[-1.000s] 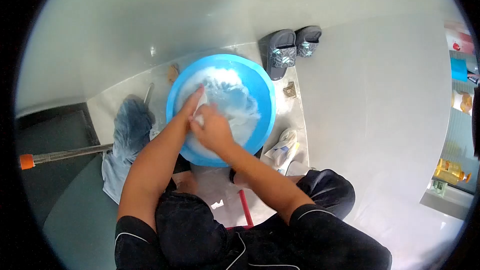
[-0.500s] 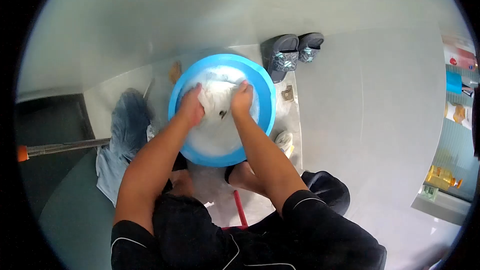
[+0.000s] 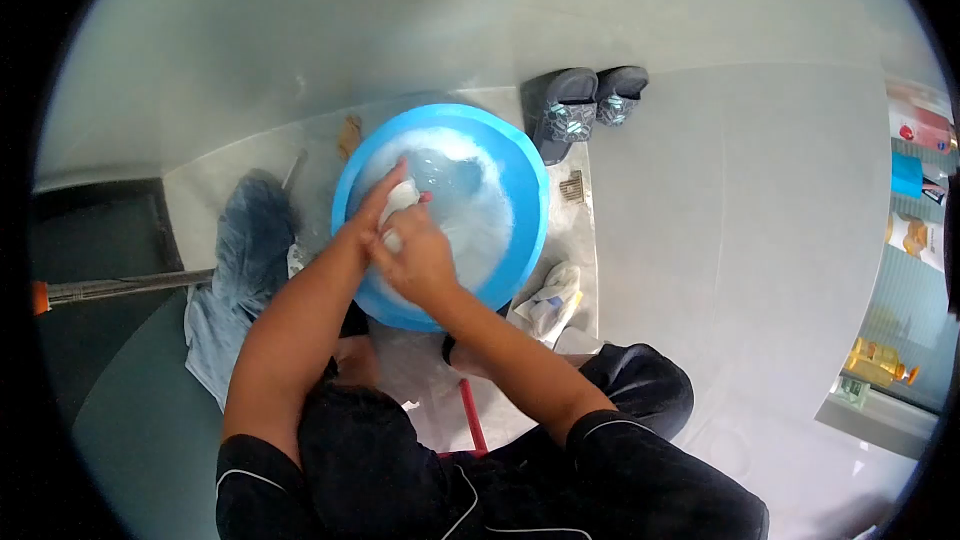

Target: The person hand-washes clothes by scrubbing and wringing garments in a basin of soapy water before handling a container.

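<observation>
A round blue basin (image 3: 535,205) of foamy water (image 3: 480,225) stands on the floor before me. Over its left half, my left hand (image 3: 378,208) and my right hand (image 3: 418,258) are close together, the right one nearer to me. A bunched white cloth (image 3: 401,197) shows between them. The left fingers point away from me along the cloth, and the right fingers are curled on it. Most of the cloth is hidden by the hands.
Grey patterned slippers (image 3: 570,120) lean behind the basin, near a floor drain (image 3: 571,187). Another whitish cloth (image 3: 552,302) lies right of the basin. Blue-grey clothing (image 3: 250,250) is at the left, by a metal pole (image 3: 130,287). Bottles (image 3: 875,362) line a shelf at the far right.
Both hands were apart, with the white cloth spread between them. The right hand has moved left and toward me to meet the left, and the cloth is now bunched.
</observation>
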Tool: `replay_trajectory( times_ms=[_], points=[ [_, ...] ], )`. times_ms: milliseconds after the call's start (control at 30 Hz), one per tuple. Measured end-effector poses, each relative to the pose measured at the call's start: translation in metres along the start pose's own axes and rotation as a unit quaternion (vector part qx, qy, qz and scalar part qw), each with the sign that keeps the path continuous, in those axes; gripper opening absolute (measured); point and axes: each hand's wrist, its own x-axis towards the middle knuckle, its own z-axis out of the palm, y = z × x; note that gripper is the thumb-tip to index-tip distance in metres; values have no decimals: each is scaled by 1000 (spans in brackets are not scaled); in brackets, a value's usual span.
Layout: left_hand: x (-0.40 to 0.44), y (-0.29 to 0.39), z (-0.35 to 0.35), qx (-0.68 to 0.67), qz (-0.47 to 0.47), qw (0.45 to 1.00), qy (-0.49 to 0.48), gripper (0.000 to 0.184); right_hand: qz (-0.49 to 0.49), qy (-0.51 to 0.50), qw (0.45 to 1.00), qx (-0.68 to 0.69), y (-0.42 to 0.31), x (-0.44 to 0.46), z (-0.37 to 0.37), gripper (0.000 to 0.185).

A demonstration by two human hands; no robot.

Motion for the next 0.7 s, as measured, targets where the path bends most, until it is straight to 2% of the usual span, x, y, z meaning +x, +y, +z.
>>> replay_trajectory(
  times_ms=[33, 100, 133, 200, 267, 300, 333, 367, 400, 433, 467, 500, 533, 567, 600, 633, 667, 700],
  points=[
    [8, 0, -11, 48, -1, 999, -8, 62, 2, 1, 1000, 0, -2, -4, 2, 22],
    [26, -5, -20, 41, -22, 999, -11, 61, -15, -6, 998, -55, -6, -6, 10, 29],
    [29, -7, -20, 7, -36, 999, -13, 56, -5, 31, 992, -121, 8, -2, 23, 32],
    [19, -11, -18, -28, -48, 998, -9, 52, 74, 30, 970, -230, 50, 14, 41, 40],
    [-4, -8, 7, 35, -3, 998, 44, 41, 154, 46, 967, -199, 73, 37, 36, 51],
    [-1, -8, 10, 36, -2, 998, 42, 41, 186, 26, 974, -128, 94, 49, 29, 53],
    [3, -11, 10, 21, 7, 1000, 1, 42, 217, 4, 974, -56, 117, 56, 23, 55],
    [6, -14, 8, 6, 15, 999, -40, 42, 218, 3, 974, -56, 138, 57, 22, 55],
    [7, -17, 6, -10, 40, 999, 1, 46, 246, 53, 965, 68, 159, 56, 23, 56],
    [15, -16, 0, -16, 42, 999, 2, 46, 269, 99, 939, 189, 163, 58, 18, 57],
    [24, -13, -7, -68, 83, 992, 63, 50, 345, 199, 894, 205, 167, 57, 15, 53],
    [28, -16, -12, -115, 120, 978, 124, 54, 351, 197, 893, 202, 166, 49, 20, 53],
    [4, -6, 10, -113, 80, 979, 149, 59, 237, 77, 968, 0, 165, 45, 29, 49],
    [11, -8, 4, -113, 80, 979, 147, 59, 104, -50, 973, -202, 165, 42, 34, 45],
    [23, -13, -10, -75, 92, 985, 126, 60, 51, -119, 992, -12, 136, 41, 10, 38],
    [24, -13, -12, -37, 104, 988, 105, 60, 50, -119, 992, -12, 145, 42, 9, 38],
    [23, -14, -13, -36, 104, 988, 105, 60, 143, -118, 977, 105, 153, 46, 10, 39],
    [11, -10, -2, -50, 61, 994, 80, 62, 232, -115, 941, 220, 160, 48, 10, 40]
  ],
)
